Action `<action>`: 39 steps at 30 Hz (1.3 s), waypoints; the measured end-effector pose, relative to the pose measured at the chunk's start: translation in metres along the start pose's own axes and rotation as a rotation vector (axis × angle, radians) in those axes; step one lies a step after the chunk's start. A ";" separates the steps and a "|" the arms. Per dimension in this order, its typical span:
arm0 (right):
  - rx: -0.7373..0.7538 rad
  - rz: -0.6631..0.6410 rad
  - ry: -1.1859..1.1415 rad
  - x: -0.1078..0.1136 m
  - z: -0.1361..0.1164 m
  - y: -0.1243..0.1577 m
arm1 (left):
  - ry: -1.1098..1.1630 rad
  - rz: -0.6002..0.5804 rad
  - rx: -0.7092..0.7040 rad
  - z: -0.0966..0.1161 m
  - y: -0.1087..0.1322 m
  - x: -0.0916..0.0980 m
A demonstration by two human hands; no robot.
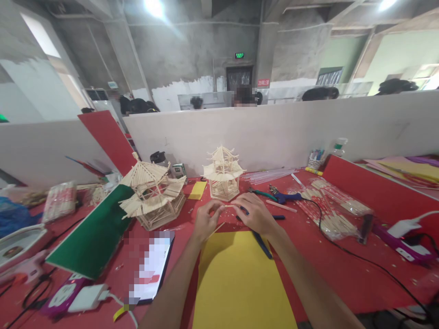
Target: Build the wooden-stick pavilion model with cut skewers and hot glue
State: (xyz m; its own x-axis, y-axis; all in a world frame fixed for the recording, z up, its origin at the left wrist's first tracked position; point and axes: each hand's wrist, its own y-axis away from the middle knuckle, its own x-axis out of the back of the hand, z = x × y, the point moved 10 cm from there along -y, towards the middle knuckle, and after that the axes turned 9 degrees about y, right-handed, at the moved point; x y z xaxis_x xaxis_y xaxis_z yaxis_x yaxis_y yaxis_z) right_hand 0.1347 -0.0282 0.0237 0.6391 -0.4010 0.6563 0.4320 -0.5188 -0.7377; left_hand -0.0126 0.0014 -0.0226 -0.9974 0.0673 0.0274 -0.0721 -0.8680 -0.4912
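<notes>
My left hand point(207, 220) and my right hand point(254, 213) meet above the far edge of a yellow sheet point(240, 283). Between their fingertips they pinch a short, thin wooden stick point(229, 206). A second thin stick point(216, 229) slants out beside my left hand. Beneath my right hand lies a tool with dark blue handles point(262, 245), its head hidden by the hand. Just beyond stands a small tiered pavilion model made of sticks point(223, 176). A larger stick pavilion model point(152, 192) sits to the left, partly on a green board point(92, 237).
On the red table point(329, 283), a phone point(152, 269) lies left of my arm. To the right are a blue glue gun point(288, 197) with a trailing cord, green-handled pliers point(264, 193) and bagged sticks point(329, 210). A white partition point(274, 132) rises behind; people's heads show above it.
</notes>
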 end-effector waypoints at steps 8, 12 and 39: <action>-0.233 -0.276 0.123 -0.014 0.035 0.010 | -0.037 0.182 -0.011 -0.014 -0.008 0.033; -0.423 -0.536 0.377 -0.033 0.066 0.043 | -0.052 0.254 -0.023 -0.016 -0.007 0.044; -0.464 -0.439 -0.389 -0.050 0.007 0.024 | 0.039 0.495 -0.178 0.002 -0.001 0.071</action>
State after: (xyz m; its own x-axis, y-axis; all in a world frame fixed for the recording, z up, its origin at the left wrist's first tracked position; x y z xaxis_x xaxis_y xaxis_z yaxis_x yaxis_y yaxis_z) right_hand 0.1175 -0.0148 -0.0278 0.6861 0.1674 0.7080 0.4412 -0.8696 -0.2219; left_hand -0.0836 0.0059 -0.0181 -0.9104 -0.3081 -0.2762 0.4135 -0.7037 -0.5778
